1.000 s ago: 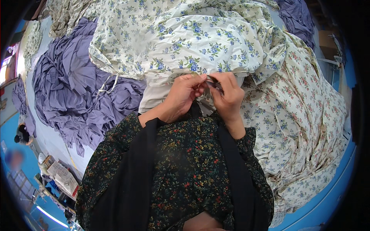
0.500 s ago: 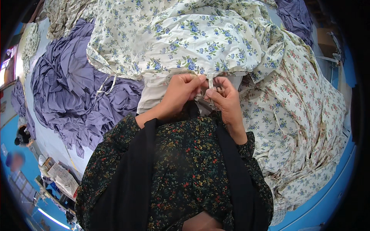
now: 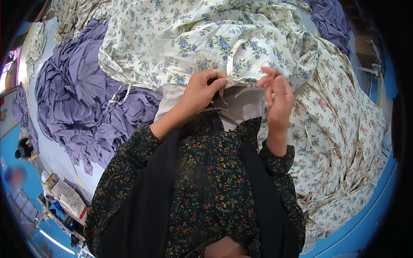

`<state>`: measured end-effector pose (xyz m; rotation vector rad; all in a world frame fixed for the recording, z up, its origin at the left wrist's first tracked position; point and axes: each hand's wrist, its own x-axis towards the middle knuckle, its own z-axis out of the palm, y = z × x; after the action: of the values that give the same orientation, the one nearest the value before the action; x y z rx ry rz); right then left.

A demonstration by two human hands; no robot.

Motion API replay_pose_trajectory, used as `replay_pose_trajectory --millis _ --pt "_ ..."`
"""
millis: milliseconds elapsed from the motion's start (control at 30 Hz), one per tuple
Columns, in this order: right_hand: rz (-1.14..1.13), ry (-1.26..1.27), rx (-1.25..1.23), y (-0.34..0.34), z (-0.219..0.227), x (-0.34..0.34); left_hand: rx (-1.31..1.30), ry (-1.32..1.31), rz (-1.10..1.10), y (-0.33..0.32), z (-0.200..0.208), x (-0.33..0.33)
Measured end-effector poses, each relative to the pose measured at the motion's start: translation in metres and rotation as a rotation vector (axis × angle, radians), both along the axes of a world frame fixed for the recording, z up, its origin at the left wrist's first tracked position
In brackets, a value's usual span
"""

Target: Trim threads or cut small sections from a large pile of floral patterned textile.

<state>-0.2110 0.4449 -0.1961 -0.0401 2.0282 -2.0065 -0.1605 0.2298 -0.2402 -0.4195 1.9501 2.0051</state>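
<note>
- In the head view, the left hand [image 3: 202, 91] has thumb and forefinger pinched together on the lower edge of the blue-flowered cloth [image 3: 185, 47].
- The right hand [image 3: 278, 96] is raised beside that edge, fingers loosely bent and apart, the tips blurred; whether they touch the cloth I cannot tell.
- The blue-flowered cloth spreads in front of the person, across the top middle, its near edge running past both hands.
- A narrow white strip [image 3: 229, 66] lies up over the cloth, just right of the left hand's fingertips.
- A plain white cloth [image 3: 243, 103] shows below the edge, between the hands and the person's dark flowered shirt [image 3: 211, 172].
- To the left, a crumpled purple cloth [image 3: 81, 94] is heaped on the pale table [image 3: 92, 176].
- To the right, a red-flowered cloth [image 3: 344, 99] hangs in long folds.
</note>
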Motion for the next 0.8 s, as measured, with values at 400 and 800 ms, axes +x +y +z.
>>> replay_pose_trajectory --millis 400,800 --pt "0.073 0.277 0.405 -0.049 -0.018 0.018 0.295 -0.106 0.188 0.001 0.006 0.001" --pt "0.137 0.922 0.881 -0.047 -0.019 0.022 0.324 -0.147 0.239 0.005 0.005 0.002"
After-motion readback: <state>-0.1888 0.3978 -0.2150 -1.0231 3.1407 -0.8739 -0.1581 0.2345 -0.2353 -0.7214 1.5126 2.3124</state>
